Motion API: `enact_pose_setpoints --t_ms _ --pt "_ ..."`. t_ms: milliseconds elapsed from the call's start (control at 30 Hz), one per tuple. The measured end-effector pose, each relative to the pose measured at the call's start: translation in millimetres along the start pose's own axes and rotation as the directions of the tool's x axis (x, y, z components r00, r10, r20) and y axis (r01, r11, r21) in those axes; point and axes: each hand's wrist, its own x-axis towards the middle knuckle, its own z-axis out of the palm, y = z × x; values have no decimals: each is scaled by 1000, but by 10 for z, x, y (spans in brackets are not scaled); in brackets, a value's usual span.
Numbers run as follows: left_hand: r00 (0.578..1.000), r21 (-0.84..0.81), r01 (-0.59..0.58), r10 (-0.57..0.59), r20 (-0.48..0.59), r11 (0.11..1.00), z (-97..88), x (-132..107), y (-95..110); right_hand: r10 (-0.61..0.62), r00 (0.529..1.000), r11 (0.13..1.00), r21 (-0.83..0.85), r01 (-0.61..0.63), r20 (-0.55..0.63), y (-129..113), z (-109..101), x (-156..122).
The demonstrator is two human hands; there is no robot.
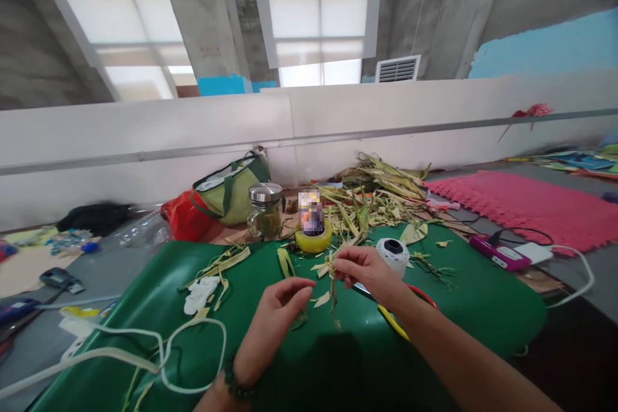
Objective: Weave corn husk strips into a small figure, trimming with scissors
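Note:
My right hand (364, 270) pinches a small bundle of dried corn husk (333, 268) between thumb and fingertips, its frayed ends hanging below. Just left of it is my left hand (284, 309), thumb and forefinger brought close in a pinch. Whatever may be between those fingertips is too fine to make out. Behind my right hand stands a white spool (393, 257) with a dark core. Partly under my right forearm lie scissors with a yellow and a red handle (393, 322). A husk strip (286, 262) lies behind my left hand.
A green mat (203, 341) covers the work surface. Behind stand a glass jar (265, 215), a yellow ring (313, 241) under an upright blurred object, and a husk pile (367, 206). A white cable (164, 360) loops at left; a purple power strip (499, 253) lies right.

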Motion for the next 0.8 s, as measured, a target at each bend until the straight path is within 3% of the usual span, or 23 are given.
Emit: enact_pose_setpoints --t_ms 100,167,267,367,467,567,633,767,800 --pt "987 -96 -2 18 158 995 125 153 98 -98 995 989 -110 98 -2 69 17 10" --pt "984 -127 -29 51 171 991 222 228 101 -148 988 981 -130 143 -34 132 8 5" --pt "984 -121 -70 88 154 990 305 299 96 -98 995 992 -82 95 -35 223 -6 -69" --pt "969 -59 -95 106 223 994 325 330 100 -44 999 996 -82 44 1 284 -18 -216" --pt "944 7 -112 104 313 994 309 363 77 -110 994 957 -270 102 -13 251 -106 -358" --pt "969 123 -96 64 239 988 274 451 27 -225 972 877 -449 172 -67 71 -363 -422" --pt "983 278 -127 82 167 952 261 538 2 -380 914 817 -516 257 -146 -96 -617 -415" --pt "972 574 -232 173 157 785 303 714 28 -633 649 725 -617 305 -422 -308 -1144 -310" --pt "968 637 -249 176 178 730 329 752 49 -658 614 703 -648 292 -437 -308 -1259 -268"
